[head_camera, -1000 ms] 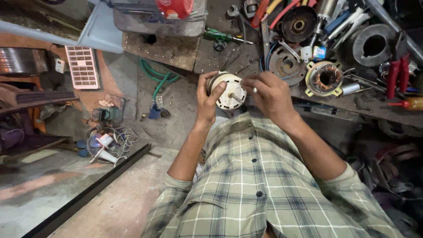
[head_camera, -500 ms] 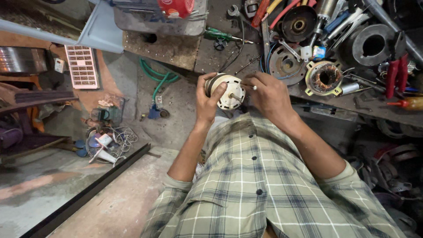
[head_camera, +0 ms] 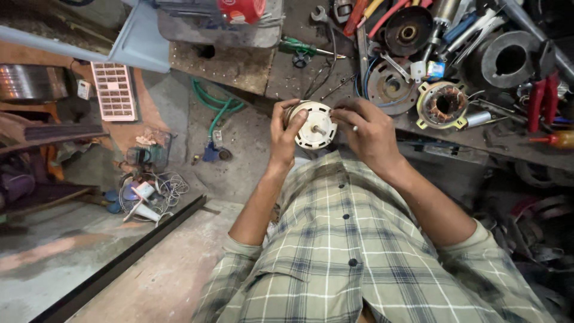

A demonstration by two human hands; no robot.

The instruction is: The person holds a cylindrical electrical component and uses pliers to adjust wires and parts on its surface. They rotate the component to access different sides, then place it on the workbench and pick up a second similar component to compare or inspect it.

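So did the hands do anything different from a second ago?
Hardly. The left hand still grips the round white motor, and the right hand stays at its rim, fingers shifting only slightly. The bench and its tools look the same.

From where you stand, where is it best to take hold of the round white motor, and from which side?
Probably by its rounded rim, from the left: the left hand already wraps the white motor there, leaving the shaft face clear.

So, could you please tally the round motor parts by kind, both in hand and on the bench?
White round motor housing with a shaft, held by both hands: 1
Copper-wound stator: 1
Flat grey round end plate: 1
Dark metal ring: 1
Total: 4
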